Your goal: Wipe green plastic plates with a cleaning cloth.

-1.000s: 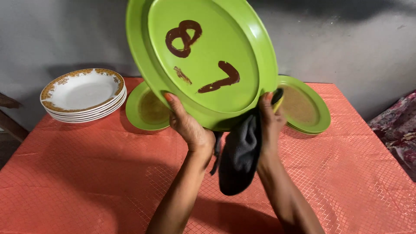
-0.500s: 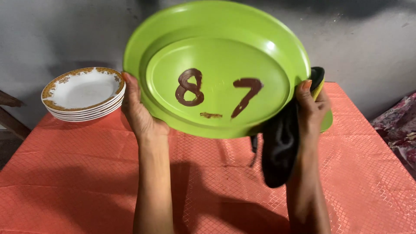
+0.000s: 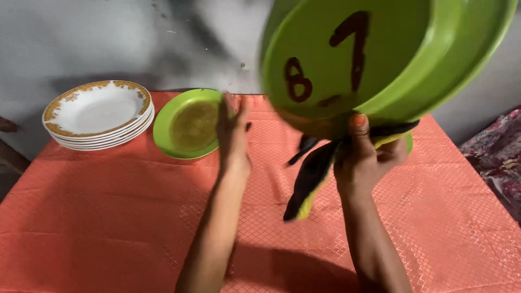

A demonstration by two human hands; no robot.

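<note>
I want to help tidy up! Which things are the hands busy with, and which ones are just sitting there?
In use:
- big green plate, held up by the right hand
- dark cloth, in the same hand
- left hand, open, beside the small green plate

Just sitting:
- stack of white plates with gold rims
- orange tablecloth

stack of plates [image 3: 97, 114] left of dish [image 3: 190, 125], both on table [image 3: 108, 217]

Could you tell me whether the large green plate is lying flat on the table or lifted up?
Lifted and tilted: the right hand holds the large green plate above the table.
</note>
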